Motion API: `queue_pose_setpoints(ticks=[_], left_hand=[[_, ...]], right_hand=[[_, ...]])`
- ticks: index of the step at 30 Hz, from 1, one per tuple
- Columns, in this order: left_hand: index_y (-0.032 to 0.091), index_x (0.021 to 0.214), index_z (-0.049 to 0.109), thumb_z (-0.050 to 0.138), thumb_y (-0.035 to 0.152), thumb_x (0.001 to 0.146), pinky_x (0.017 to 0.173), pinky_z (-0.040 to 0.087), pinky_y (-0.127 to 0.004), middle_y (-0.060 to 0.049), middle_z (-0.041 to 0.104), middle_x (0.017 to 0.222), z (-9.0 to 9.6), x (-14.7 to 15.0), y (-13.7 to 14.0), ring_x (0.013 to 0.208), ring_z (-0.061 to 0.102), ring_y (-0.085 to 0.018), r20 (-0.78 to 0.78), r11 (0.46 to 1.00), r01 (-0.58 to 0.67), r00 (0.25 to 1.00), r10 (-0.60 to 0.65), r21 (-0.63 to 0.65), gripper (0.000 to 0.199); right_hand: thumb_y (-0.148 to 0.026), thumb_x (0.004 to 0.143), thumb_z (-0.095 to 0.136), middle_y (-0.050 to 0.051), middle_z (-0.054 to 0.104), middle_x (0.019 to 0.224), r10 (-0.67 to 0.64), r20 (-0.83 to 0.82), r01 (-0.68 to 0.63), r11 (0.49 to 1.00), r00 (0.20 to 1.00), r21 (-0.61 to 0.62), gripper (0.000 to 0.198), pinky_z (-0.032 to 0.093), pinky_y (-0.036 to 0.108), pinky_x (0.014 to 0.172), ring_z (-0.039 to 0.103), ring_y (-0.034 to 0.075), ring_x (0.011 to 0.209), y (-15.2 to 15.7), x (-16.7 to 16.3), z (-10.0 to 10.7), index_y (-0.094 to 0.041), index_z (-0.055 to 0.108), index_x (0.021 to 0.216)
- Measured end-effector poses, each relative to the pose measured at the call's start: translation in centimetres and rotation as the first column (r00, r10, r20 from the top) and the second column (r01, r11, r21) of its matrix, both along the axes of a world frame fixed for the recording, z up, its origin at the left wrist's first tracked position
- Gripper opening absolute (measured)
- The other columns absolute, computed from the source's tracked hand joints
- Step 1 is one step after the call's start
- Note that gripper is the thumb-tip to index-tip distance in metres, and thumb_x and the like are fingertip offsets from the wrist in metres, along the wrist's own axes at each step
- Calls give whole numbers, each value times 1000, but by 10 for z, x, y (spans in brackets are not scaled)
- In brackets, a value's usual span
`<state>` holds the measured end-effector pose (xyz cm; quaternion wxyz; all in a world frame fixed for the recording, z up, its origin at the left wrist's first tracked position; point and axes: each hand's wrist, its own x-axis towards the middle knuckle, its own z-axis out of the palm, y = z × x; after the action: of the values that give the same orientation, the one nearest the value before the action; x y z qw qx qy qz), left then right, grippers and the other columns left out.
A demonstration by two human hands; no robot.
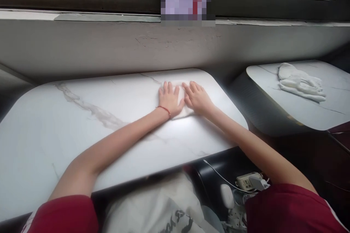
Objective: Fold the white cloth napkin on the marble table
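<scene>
Under both palms lies a folded white cloth [183, 111], flat on a white marble-patterned table [82, 127]. My left hand [168, 99] presses on the cloth's left part with its fingers spread; a thin red bracelet circles that wrist. My right hand [199, 98] rests over the cloth's right side, its fingers stretched out and pointing away from me. The two hands are close together but apart. Much of the cloth is hidden beneath them.
A second marble-patterned table [298, 113] at right bears a crumpled white towel [300, 83]. A power strip [247, 181] with a white cable [221, 177] sits below the table's near edge. A printed white bag [155, 204] is in front of me. A wall [109, 47] stands behind.
</scene>
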<state>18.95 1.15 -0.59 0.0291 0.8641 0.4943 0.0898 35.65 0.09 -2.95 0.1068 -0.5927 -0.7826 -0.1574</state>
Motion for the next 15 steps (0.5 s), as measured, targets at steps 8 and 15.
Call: queue_pose_setpoints(ticks=[8,15], left_hand=[[7,146,44,44,43,95,120,20,-61,-25,37,157,-5,59,-85,148,28,-43,5,921,382,924,-384,74,62],[6,147,43,46,40,93,120,20,-59,-25,36,158,-6,115,-48,149,26,-40,82,891,452,887,-454,41,64]], right_hand=[[-31,99,31,26,51,139,-257,116,254,966,959,36,55,48,48,98,50,37,128,-145,46,6,-6,45,146],[-31,96,30,24,51,140,-365,41,366,931,930,-7,57,46,54,101,47,38,132,-117,97,0,-10,41,148]])
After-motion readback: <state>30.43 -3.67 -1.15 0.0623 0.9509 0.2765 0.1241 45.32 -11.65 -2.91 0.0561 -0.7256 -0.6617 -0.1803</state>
